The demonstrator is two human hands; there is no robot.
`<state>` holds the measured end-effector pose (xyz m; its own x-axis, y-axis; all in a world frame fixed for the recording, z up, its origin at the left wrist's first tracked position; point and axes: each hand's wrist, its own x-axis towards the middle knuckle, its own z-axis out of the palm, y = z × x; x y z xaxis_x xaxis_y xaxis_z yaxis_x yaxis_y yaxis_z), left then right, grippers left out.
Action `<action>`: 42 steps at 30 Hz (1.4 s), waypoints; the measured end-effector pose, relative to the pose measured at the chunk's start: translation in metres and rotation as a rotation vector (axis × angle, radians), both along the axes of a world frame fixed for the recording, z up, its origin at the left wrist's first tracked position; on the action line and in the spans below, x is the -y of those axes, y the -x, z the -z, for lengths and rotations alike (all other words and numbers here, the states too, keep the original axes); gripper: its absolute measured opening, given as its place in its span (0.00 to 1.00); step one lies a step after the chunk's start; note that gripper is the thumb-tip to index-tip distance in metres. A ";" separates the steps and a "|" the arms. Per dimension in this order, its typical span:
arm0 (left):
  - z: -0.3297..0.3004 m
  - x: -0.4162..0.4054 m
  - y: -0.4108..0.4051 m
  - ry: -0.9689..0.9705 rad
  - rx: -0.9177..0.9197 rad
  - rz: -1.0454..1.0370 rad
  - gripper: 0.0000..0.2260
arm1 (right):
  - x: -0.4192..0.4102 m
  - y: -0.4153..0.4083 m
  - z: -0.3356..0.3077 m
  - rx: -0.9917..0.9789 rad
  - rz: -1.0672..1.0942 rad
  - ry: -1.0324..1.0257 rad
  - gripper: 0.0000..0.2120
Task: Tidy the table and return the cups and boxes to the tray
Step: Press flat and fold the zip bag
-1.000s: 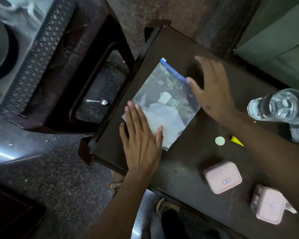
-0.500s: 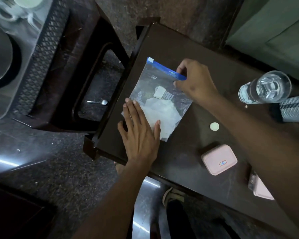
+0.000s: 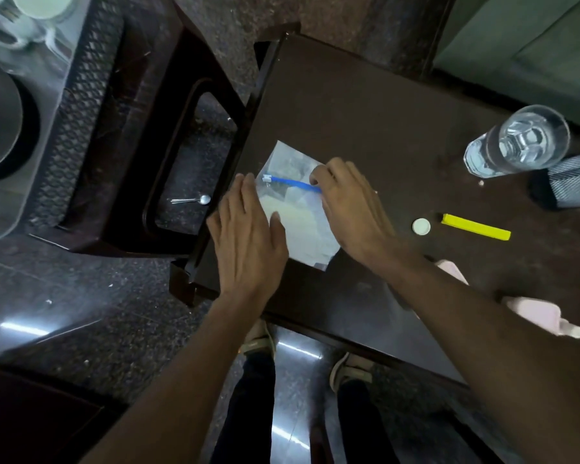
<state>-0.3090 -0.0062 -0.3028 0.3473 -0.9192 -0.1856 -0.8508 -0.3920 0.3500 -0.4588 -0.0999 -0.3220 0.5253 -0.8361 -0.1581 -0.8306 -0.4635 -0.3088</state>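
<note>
A clear zip bag (image 3: 302, 229) with a blue seal strip lies on the dark table (image 3: 365, 128), its top folded over toward me. My left hand (image 3: 248, 239) presses flat on the bag's left part with straight fingers. My right hand (image 3: 349, 205) pinches the blue strip at its right end. Two pink boxes (image 3: 533, 313) lie at the table's right front, partly hidden by my right forearm. White cups (image 3: 21, 15) stand at the far left top, on a grey surface.
A glass of water (image 3: 519, 142) stands at the right, beside a striped cylinder (image 3: 573, 185). A white cap (image 3: 421, 226) and a yellow stick (image 3: 476, 226) lie right of the bag. A dark stool (image 3: 141, 135) stands left of the table, a spoon (image 3: 195, 199) on the floor beneath it.
My right hand closed on the bag's blue strip and folded the top over toward me. My left hand stayed pressed on the bag. The view shifted.
</note>
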 end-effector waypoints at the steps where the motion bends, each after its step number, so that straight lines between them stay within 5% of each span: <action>1: -0.002 0.005 -0.005 0.045 0.002 0.032 0.29 | 0.000 -0.001 0.000 0.028 0.011 -0.010 0.15; 6: 0.006 0.041 -0.021 -0.008 -0.058 0.289 0.35 | -0.005 -0.014 -0.005 0.168 0.022 0.057 0.17; 12: 0.014 0.045 -0.026 -0.138 -0.046 0.339 0.40 | -0.018 -0.017 0.015 0.212 0.090 -0.025 0.14; 18: 0.024 0.049 -0.038 0.035 0.267 0.593 0.39 | -0.028 -0.007 0.026 0.316 0.107 -0.020 0.17; 24: 0.046 0.050 -0.064 0.060 0.293 0.761 0.33 | -0.036 -0.014 0.015 0.368 0.138 -0.033 0.22; 32: 0.062 0.044 -0.065 0.110 0.309 0.772 0.29 | -0.041 -0.025 0.040 -0.041 0.019 0.113 0.31; 42: 0.049 0.035 -0.067 0.047 0.304 0.749 0.29 | -0.064 0.022 0.033 -0.169 0.103 0.115 0.35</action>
<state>-0.2422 -0.0409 -0.3517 -0.3348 -0.9322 -0.1377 -0.9422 0.3291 0.0629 -0.4806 -0.0357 -0.3548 0.4104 -0.9015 -0.1371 -0.9107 -0.3976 -0.1117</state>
